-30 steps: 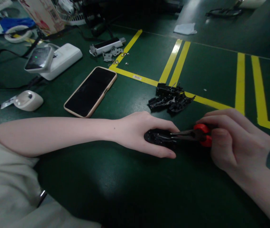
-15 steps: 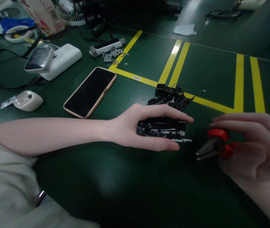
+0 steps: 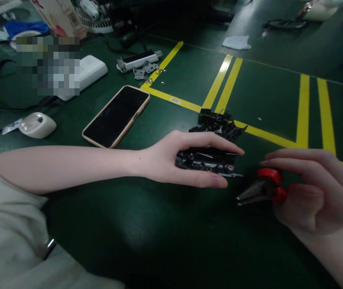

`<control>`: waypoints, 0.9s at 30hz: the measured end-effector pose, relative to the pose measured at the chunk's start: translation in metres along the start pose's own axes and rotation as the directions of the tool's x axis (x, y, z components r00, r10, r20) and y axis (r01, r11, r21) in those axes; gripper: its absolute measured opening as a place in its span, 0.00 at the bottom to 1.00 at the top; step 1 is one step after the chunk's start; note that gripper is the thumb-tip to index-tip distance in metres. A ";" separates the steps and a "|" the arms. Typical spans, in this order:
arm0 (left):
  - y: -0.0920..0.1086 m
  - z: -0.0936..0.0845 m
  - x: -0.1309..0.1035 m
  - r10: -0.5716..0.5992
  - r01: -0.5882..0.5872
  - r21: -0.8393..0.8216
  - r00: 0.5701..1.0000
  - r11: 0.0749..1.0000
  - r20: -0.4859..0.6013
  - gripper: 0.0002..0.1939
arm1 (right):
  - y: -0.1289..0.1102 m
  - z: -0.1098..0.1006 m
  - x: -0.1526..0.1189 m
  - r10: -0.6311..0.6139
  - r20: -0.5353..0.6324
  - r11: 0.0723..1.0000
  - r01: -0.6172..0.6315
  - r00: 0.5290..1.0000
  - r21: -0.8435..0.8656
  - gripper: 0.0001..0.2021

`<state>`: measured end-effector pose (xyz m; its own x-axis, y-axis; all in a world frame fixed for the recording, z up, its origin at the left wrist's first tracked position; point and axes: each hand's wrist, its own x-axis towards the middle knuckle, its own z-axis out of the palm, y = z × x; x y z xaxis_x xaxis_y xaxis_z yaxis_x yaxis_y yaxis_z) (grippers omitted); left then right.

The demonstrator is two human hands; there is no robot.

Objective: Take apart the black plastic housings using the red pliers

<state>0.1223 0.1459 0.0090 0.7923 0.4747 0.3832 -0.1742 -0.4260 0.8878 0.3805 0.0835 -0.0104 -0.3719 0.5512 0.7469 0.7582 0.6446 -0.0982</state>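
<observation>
My left hand grips a black plastic housing between its thumb and fingers, low over the green table. The housing is hollow, with small posts along its inside and a thin metal strip at its near right edge. To the right, my right hand holds red-handled pliers. Their metal jaws point left and down, a little apart from the housing, and look slightly parted. Just beyond my left hand lies a pile of similar black plastic parts; its near side is hidden by the hand.
A phone lies left of the parts. Behind it are a white device, small metal plates and several tiny rings. A cream rounded object and a white box stand further left. Yellow tape marks the green table.
My right hand has brought the pliers left, nearer to my left hand. The housing has tilted slightly in my left hand. The whole view has shifted a little.
</observation>
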 end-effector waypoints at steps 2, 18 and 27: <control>0.000 0.000 0.000 -0.020 0.020 0.005 1.000 1.000 0.006 0.20 | 0.000 -0.001 0.000 0.003 0.022 1.000 -0.002 1.000 -0.009 0.19; 0.004 0.015 -0.007 -0.240 0.249 -0.048 0.961 0.967 0.140 0.26 | 0.001 -0.001 0.003 0.005 0.165 1.000 -0.002 0.986 -0.017 0.15; 0.004 0.014 -0.009 -0.267 0.275 -0.022 0.947 0.961 0.178 0.24 | 0.007 0.000 0.001 -0.086 0.189 0.996 0.090 0.978 -0.015 0.11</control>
<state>0.1224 0.1289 0.0053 0.9009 0.4264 0.0808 0.0375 -0.2620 0.9643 0.3856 0.0884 -0.0106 -0.5301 0.5841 0.6147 0.7295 0.6837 -0.0205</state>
